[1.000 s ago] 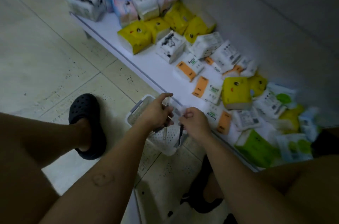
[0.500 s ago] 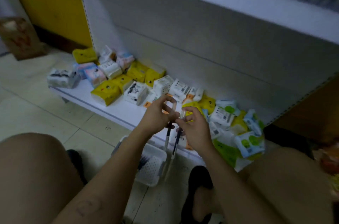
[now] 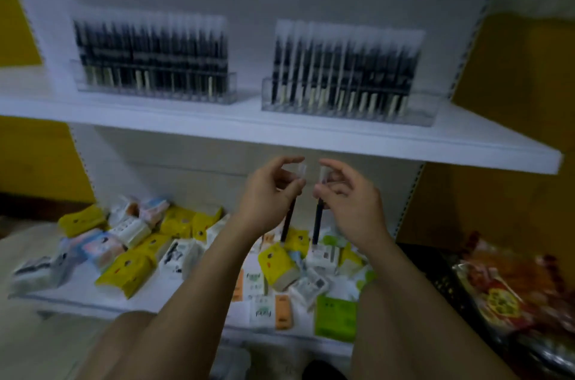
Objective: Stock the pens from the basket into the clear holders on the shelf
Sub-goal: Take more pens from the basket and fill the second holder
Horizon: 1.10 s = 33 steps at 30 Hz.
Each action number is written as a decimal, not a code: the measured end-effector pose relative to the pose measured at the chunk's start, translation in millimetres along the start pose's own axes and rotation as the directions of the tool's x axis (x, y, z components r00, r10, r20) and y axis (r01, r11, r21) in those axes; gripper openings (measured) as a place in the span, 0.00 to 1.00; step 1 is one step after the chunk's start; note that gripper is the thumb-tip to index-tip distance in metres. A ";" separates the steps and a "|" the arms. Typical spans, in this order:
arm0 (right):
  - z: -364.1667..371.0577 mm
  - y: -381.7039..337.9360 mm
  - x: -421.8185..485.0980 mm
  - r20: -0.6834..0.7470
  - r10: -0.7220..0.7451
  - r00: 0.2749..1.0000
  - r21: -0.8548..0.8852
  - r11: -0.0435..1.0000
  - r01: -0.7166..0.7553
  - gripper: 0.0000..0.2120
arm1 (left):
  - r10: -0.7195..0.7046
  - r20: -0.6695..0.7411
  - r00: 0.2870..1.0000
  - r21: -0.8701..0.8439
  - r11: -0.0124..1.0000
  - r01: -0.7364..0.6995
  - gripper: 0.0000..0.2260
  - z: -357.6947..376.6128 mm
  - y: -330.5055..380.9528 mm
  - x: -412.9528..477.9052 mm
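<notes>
My left hand (image 3: 267, 192) pinches one black pen (image 3: 287, 221) near its clear cap, the barrel hanging down. My right hand (image 3: 350, 196) pinches a second black pen (image 3: 317, 224) the same way, close beside the first. Both hands are raised just below the front edge of the white shelf (image 3: 280, 136). On that shelf stand two clear holders, the left holder (image 3: 155, 90) and the right holder (image 3: 348, 111), each packed with upright black pens. The picture is blurred. The basket is barely visible at the bottom edge.
The bottom shelf (image 3: 93, 295) holds several tissue packs (image 3: 130, 270) in yellow, white and green. A bag of orange packaged goods (image 3: 504, 286) lies at the right. My knees fill the lower corners.
My view has swung up from the floor and basket to the pen shelf. Both hands have risen with the two pens from over the basket to just under the upper shelf.
</notes>
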State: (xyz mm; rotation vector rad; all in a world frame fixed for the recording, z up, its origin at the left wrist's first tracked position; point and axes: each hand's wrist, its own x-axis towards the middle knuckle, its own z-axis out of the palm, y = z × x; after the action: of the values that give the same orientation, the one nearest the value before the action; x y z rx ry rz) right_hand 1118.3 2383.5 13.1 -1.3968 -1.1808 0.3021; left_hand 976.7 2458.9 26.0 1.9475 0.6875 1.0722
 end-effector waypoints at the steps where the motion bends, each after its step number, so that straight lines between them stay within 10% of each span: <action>1: -11.7 -9.5 3.0 -0.027 -0.022 0.999 -0.002 1.000 0.022 0.17 | 0.047 0.009 0.999 0.023 0.999 -0.047 0.14 3.5 12.1 7.3; 15: -154.6 -115.7 73.4 -0.250 -0.277 0.928 -0.024 0.960 0.280 0.18 | 0.376 0.133 0.917 -0.040 0.927 -0.374 0.14 55.3 171.5 108.3; 33: -200.8 -81.1 207.8 -0.347 -0.252 0.903 -0.009 0.964 0.265 0.17 | 0.405 0.101 0.909 0.076 0.908 -0.412 0.12 108.1 207.9 231.0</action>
State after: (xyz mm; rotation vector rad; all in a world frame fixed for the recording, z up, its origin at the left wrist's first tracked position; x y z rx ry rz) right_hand 1328.4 2405.6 226.2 -1.1826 -1.0432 -0.1072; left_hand 1201.5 2479.5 265.3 2.2696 0.2901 1.2138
